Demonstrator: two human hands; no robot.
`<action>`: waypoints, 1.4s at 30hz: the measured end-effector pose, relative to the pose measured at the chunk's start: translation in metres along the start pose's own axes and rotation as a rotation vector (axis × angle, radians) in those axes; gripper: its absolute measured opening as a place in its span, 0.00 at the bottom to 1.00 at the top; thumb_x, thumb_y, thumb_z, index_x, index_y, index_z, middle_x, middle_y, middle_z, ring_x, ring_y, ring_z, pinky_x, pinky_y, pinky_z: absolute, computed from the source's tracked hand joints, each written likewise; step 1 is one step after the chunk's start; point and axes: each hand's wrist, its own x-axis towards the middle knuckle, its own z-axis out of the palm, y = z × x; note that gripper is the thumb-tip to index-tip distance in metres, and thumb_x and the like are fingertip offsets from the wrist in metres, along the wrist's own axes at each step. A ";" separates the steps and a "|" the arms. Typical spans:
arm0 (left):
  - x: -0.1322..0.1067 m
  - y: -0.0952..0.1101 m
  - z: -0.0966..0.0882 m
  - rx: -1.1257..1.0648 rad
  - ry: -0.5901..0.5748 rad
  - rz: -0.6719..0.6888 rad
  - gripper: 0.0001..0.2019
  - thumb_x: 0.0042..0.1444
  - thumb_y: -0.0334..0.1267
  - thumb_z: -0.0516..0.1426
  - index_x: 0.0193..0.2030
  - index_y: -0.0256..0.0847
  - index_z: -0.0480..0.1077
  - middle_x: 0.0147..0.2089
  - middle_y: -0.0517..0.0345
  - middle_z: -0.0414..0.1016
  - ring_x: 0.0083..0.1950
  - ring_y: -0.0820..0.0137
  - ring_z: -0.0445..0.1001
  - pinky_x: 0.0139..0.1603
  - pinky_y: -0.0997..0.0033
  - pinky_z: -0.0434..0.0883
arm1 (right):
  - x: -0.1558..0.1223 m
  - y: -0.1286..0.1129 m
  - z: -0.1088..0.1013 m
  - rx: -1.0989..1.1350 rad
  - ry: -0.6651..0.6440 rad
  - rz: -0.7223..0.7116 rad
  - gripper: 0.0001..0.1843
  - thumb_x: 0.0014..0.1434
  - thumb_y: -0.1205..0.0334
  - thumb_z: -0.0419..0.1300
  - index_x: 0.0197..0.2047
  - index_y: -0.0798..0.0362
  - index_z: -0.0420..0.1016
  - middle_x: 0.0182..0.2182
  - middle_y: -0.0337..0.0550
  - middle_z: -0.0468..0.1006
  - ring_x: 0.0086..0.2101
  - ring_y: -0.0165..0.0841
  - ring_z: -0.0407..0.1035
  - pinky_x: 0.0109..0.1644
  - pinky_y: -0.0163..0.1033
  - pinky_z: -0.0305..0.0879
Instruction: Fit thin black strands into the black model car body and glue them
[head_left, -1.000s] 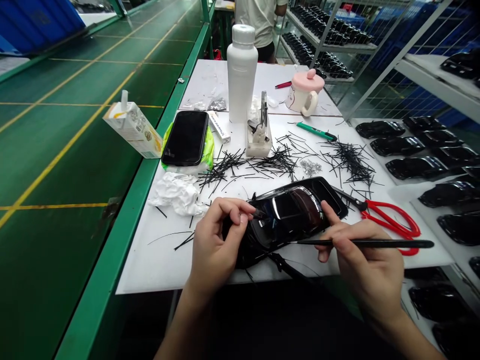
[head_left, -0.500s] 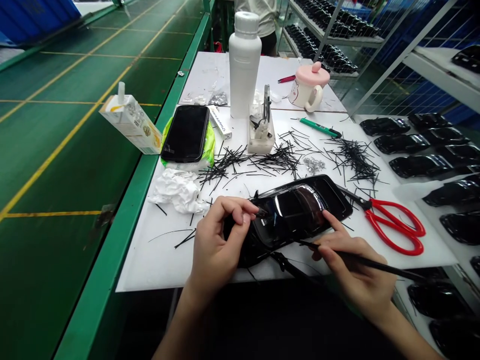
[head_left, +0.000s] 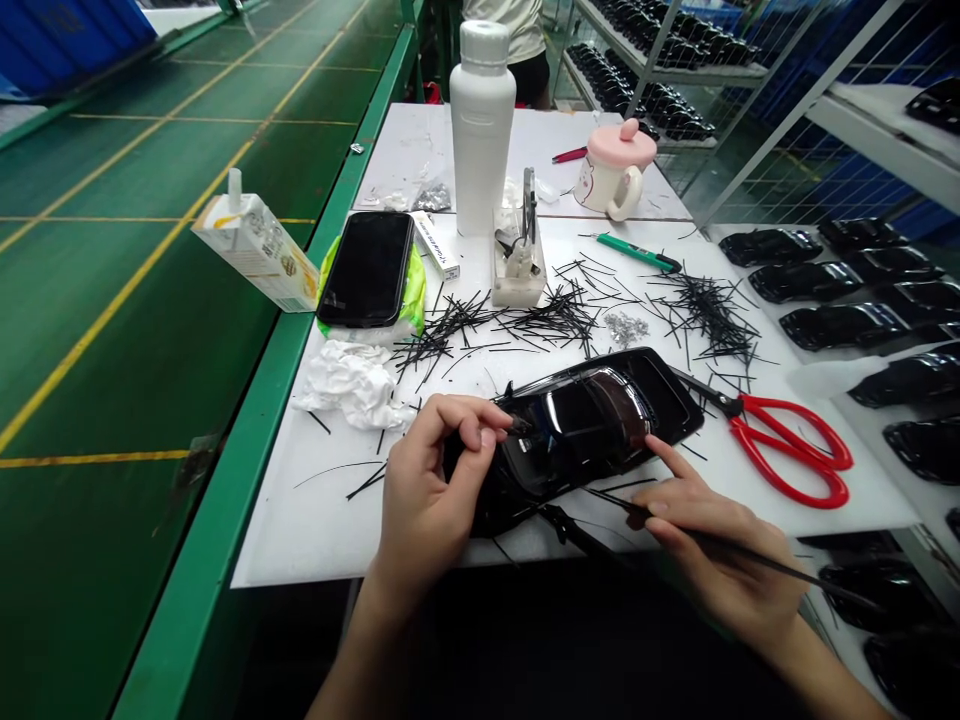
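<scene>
A glossy black model car body (head_left: 581,430) lies aslant at the table's front edge. My left hand (head_left: 442,470) is over its left end, thumb and fingers pinched; a tiny dark bit shows at the fingertips, too small to name. My right hand (head_left: 720,540) grips a long, thin black pointed tool (head_left: 757,562) like a pen, its tip close to the near side of the car. The right index finger reaches out and touches the car's rear window area. Below the car lies a black elongated part (head_left: 577,530), partly in shadow.
Red-handled scissors (head_left: 795,450) lie right of the car. Behind it are scattered black strips (head_left: 555,318), a clear holder (head_left: 519,285), a green cutter (head_left: 637,253), a white bottle (head_left: 481,130), a lidded mug (head_left: 615,170), a phone (head_left: 367,268) and crumpled tissue (head_left: 352,385). Racked car bodies (head_left: 840,325) stand right.
My right hand has shifted slightly right and down, and the thin tool's tip has drawn a little left along the car's near side. My left hand keeps its pinch almost unmoved.
</scene>
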 end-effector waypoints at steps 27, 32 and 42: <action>0.014 0.021 0.024 0.416 -0.640 0.172 0.05 0.66 0.30 0.54 0.41 0.44 0.65 0.42 0.61 0.77 0.61 0.72 0.70 0.74 0.61 0.54 | 0.006 -0.016 -0.013 0.116 0.113 0.019 0.18 0.60 0.75 0.62 0.51 0.48 0.76 0.32 0.35 0.82 0.31 0.34 0.79 0.64 0.64 0.65; 0.013 0.020 0.023 0.418 -0.653 0.175 0.07 0.66 0.27 0.52 0.42 0.45 0.65 0.44 0.61 0.77 0.62 0.73 0.69 0.74 0.63 0.53 | 0.005 -0.015 -0.013 0.106 0.112 -0.007 0.19 0.59 0.77 0.61 0.51 0.49 0.76 0.31 0.36 0.82 0.31 0.34 0.79 0.63 0.64 0.66; 0.013 0.018 0.023 0.373 -0.644 0.162 0.08 0.66 0.28 0.53 0.40 0.46 0.60 0.44 0.65 0.80 0.62 0.79 0.70 0.74 0.70 0.51 | 0.007 -0.016 -0.015 0.009 0.017 -0.094 0.16 0.58 0.79 0.61 0.47 0.54 0.75 0.33 0.39 0.80 0.31 0.32 0.78 0.61 0.60 0.70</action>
